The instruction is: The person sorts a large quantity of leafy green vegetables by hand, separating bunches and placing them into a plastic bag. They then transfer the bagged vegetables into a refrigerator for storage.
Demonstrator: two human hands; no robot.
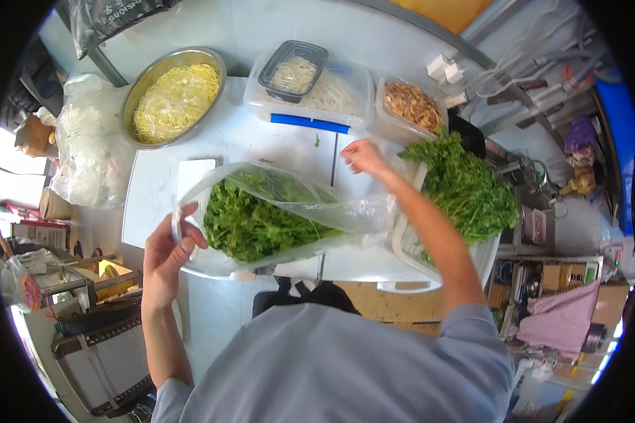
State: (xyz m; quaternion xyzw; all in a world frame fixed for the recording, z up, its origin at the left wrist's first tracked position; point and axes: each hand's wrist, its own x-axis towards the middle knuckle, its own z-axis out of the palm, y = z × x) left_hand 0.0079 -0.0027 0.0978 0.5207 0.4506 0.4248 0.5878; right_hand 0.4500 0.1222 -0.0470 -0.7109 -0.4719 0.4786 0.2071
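A clear plastic bag (360, 214) lies on its side on the white table, with a large bunch of leafy green herbs, cilantro by its look, (254, 222) inside. My left hand (172, 248) grips the rim of its mouth at the left, thumb and fingers around the gathered film. Above the table, right of the middle, my right hand (364, 157) has its fingers curled, and nothing shows in them. Under my right forearm stands a white plastic basket (402, 248), partly hidden. More leafy greens (468, 190) are heaped in it and spill over its far side.
Along the back stand a steel bowl of yellow noodles (177, 103), a lidded clear box (344, 95) with a black tray of pale noodles (293, 74) on top, and a tub of brown chopped food (413, 106). A white block (194, 172) lies behind the bag's mouth.
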